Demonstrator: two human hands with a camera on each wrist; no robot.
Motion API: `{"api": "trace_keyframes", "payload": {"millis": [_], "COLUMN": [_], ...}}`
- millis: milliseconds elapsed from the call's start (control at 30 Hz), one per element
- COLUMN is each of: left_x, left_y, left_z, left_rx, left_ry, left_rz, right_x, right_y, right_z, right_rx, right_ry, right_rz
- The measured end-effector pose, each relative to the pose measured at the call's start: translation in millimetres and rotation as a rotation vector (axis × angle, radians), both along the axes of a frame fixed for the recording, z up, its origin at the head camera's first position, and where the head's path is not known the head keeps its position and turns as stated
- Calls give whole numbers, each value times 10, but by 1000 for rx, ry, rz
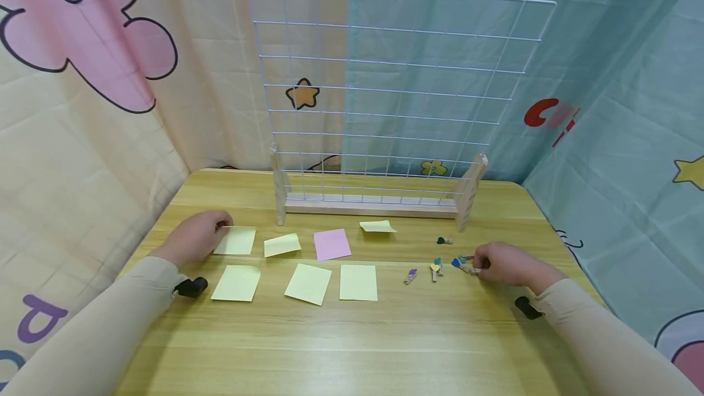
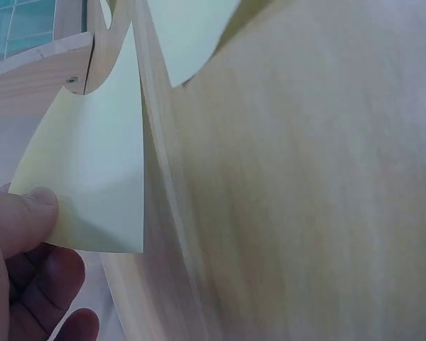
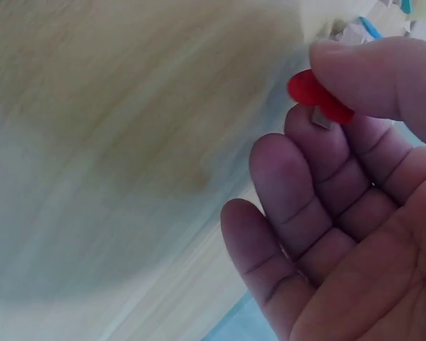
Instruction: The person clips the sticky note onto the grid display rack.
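My left hand pinches a pale yellow sticky note between thumb and fingers at the left of the table. In the left wrist view the note is lifted and bends upward at its far end. My right hand holds a small clip with a red heart between thumb and fingertips; most of its body is hidden by the hand. Beside that hand lie small wooden clips with coloured hearts, among them a blue one, a yellow one, a purple one and a dark green one.
More yellow notes lie on the table, one at front left and another near the middle. Between them and the rack is a pink note. A white wire grid stands upright in a wooden base at the back.
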State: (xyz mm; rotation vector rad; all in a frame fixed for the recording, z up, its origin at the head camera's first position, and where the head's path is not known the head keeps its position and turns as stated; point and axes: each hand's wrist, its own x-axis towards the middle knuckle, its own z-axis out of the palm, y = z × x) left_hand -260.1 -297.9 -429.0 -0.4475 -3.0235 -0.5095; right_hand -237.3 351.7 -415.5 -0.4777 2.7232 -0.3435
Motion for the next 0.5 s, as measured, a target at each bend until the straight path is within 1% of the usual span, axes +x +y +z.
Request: {"api": "trace_keyframes", "payload": {"millis": [167,300,500], "left_x": [13,19,32], "left_y": [14,28,63], "left_z": [59,105,149], "left_rx": [67,104,168], "left_ry": [20,27,26], "left_rz": [36,55,73], "right_x": [-18,-39,-47], "right_y": [11,23,-20], "right_z": [27,43,93], "right_rx": [-45,-78,-132], "right_ry": [-15,-27,12], "right_rz": [-18,-8,2]}}
